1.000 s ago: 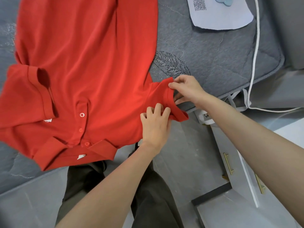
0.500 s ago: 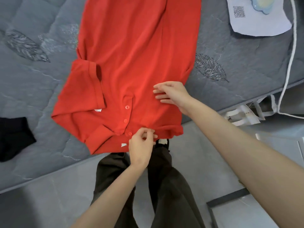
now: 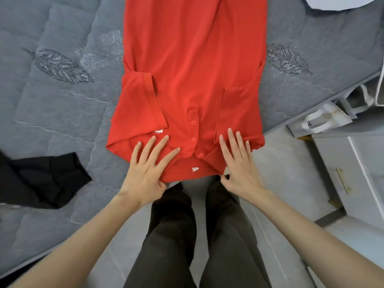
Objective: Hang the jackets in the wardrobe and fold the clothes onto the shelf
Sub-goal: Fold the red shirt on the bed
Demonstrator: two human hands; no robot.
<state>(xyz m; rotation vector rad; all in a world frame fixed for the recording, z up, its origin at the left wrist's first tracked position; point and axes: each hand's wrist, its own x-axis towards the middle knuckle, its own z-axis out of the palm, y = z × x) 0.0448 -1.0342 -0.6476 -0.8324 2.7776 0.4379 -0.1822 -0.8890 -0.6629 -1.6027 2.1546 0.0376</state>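
Observation:
A red polo shirt [image 3: 193,65] lies front-up on the grey quilted bed [image 3: 52,113], collar towards me at the bed's edge. Both short sleeves are folded inwards over the chest. My left hand [image 3: 148,169] rests flat with fingers spread on the left part of the collar, its thumb hooked under the shirt's near edge. My right hand [image 3: 239,163] lies flat with fingers spread on the right part of the collar, its thumb at the shirt's near edge. Three red buttons run down the placket between my hands.
A black garment [image 3: 41,179] lies crumpled on the bed at the left. A white paper sheet [image 3: 340,3] sits at the far right of the bed. White bags [image 3: 324,119] and a white cabinet with a brass handle [image 3: 342,181] stand to the right. My legs are below.
The right sleeve has been folded in over the shirt. Both hands let go of the fabric and now lie flat on the collar area. The view has shifted so the shirt is centred.

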